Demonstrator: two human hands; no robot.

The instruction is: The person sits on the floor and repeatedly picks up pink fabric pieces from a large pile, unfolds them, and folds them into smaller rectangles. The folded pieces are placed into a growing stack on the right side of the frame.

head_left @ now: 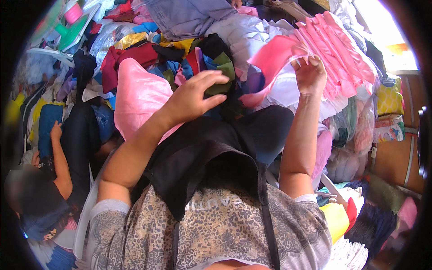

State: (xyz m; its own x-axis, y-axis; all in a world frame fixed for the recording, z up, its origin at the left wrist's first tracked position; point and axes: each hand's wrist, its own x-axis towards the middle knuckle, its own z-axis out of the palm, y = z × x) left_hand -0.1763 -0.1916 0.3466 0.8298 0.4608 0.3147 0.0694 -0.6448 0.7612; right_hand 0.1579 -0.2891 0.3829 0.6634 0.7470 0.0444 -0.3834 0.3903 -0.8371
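Observation:
My right hand (311, 74) is raised beside a stack of folded pink cloth pieces (339, 56), its fingers pinched on the edge of a loose pink cloth piece (272, 60). That piece hangs down and curls away to the left. Over my lap, my left hand (193, 94) holds nothing, with its fingers apart. Beneath and beside the left forearm lies a smooth pink cloth (137, 90), rising to a rounded peak. A black cloth (202, 144) covers my front.
Multicoloured fabric scraps (193, 60) lie ahead, with a grey-blue cloth (189, 18) beyond. At left, a co-worker's hand (56, 131) rests near dark legs. A green stand with a pink spool (73, 14) is at the far left. Plastic-wrapped bundles (360, 121) are piled at right.

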